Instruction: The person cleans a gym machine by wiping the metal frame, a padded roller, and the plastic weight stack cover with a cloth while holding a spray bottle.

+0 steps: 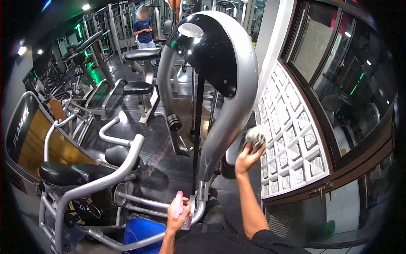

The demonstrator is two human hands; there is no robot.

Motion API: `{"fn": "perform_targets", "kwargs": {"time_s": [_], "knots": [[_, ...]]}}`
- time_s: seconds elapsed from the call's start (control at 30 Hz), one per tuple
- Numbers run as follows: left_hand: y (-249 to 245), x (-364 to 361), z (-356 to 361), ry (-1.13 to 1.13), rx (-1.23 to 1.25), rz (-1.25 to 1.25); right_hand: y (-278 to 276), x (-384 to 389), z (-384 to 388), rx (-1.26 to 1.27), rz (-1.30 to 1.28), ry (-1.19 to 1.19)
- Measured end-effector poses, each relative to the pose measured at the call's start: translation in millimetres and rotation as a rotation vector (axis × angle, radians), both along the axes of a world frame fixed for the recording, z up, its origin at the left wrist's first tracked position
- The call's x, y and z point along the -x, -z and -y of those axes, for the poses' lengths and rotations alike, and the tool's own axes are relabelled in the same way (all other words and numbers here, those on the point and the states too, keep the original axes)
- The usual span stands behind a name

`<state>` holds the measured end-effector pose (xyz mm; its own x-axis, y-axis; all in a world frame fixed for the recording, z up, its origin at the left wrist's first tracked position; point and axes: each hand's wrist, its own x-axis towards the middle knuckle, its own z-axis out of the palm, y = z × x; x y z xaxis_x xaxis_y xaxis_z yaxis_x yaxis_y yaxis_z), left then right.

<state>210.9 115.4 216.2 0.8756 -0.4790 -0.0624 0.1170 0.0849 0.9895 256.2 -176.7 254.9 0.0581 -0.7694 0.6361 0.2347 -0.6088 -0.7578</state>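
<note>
Left hand [176, 219] low at centre, fingers clenched round pink-capped spray bottle [179, 207]; bottle body mostly hidden behind palm. Right hand [246, 157] raised, fingers gripping crumpled grey cloth [255, 136] at rear edge of silver machine shroud [237, 84]; actual contact hard to make out. Blue object [141, 232] below, cut off by frame, unclear what. Narrow gap between shroud and white patterned wall panel [292, 139]. Open dark floor [165, 156] to left, beside black seat [67, 173]. Another person [144, 29] far back, well apart.
</note>
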Motion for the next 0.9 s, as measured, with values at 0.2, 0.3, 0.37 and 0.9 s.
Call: {"fn": "perform_targets", "kwargs": {"time_s": [0.2, 0.3, 0.37, 0.9], "knots": [[-28.4, -9.7, 25.6, 0.121, 0.038, 0.088, -159.1, -25.6, 25.9, 0.783, -0.399, 0.011], [-50.8, -18.3, 35.5, 0.182, -0.026, 0.192, -205.4, -54.6, 45.2, 0.795, -0.264, -0.036], [-55.6, -23.7, 40.1, 0.206, -0.051, 0.160, -252.4, -77.1, 61.6, 0.861, -0.299, -0.144], [-43.2, -31.9, 23.9, 0.121, -0.018, 0.133, -278.7, -124.4, 77.4, 1.013, -0.349, 0.027]]}}
